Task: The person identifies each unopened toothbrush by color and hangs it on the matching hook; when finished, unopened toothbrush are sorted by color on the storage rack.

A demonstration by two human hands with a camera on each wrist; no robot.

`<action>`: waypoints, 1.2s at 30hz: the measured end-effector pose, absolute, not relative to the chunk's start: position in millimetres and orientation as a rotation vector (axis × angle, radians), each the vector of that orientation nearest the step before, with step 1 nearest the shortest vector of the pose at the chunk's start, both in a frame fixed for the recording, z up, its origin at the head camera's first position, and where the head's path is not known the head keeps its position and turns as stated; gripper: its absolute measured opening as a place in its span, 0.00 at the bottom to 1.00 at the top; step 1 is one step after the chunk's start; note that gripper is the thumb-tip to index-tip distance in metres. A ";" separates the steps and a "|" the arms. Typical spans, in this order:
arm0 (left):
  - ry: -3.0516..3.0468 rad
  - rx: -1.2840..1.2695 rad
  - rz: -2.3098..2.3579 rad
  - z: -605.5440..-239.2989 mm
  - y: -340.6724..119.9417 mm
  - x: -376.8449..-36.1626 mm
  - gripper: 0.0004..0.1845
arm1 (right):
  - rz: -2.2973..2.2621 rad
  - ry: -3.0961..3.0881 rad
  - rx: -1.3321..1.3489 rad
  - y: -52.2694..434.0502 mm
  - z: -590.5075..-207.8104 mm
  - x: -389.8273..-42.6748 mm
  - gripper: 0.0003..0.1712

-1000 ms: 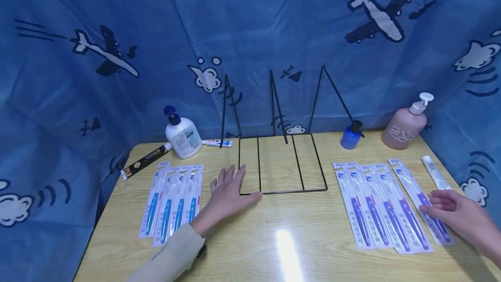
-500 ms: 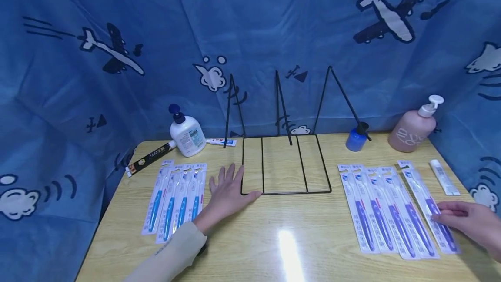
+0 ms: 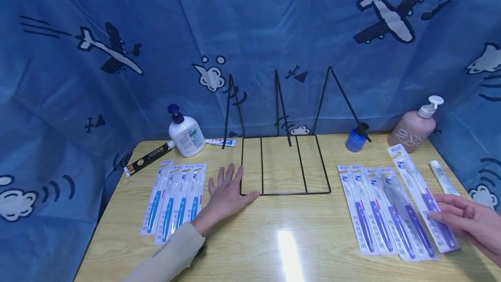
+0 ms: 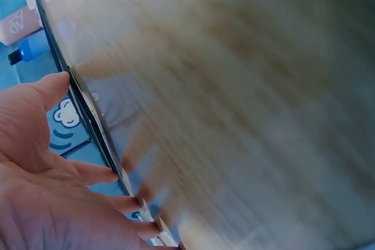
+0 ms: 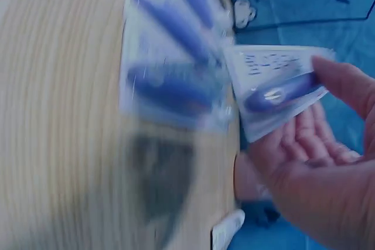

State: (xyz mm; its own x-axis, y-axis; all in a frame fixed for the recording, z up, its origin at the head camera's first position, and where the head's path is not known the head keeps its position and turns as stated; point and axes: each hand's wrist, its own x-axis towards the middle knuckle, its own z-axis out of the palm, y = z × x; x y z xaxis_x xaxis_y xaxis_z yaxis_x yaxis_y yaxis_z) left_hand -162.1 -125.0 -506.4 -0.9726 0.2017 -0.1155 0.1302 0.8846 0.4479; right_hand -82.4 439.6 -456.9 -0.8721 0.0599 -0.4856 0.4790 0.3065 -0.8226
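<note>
In the head view my right hand pinches a purple toothbrush in its clear-and-white blister pack near the lower end, with the top end tipped up. The right wrist view shows the pack between thumb and fingers, over the table. Just left of it lies a row of several more packed purple toothbrushes, overlapping one another. My left hand lies with fingers spread at the front left corner of a black wire rack. Thumb and fingertips touch the table in the left wrist view.
Packed blue toothbrushes lie at left. Behind them are a white pump bottle, a black tube and a small toothpaste tube. At right stand a blue bottle and a pink pump bottle, with a white tube nearby.
My right hand has taken hold of the rightmost packed purple toothbrush and raised it, tilting its top up off the table. The left hand stays at the rack. The head view shifted slightly.
</note>
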 end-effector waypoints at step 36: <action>2.878 0.237 0.637 -495.9 -124.1 -164.0 0.50 | -2.274 2.086 -0.170 309.6 -447.1 -88.1 0.19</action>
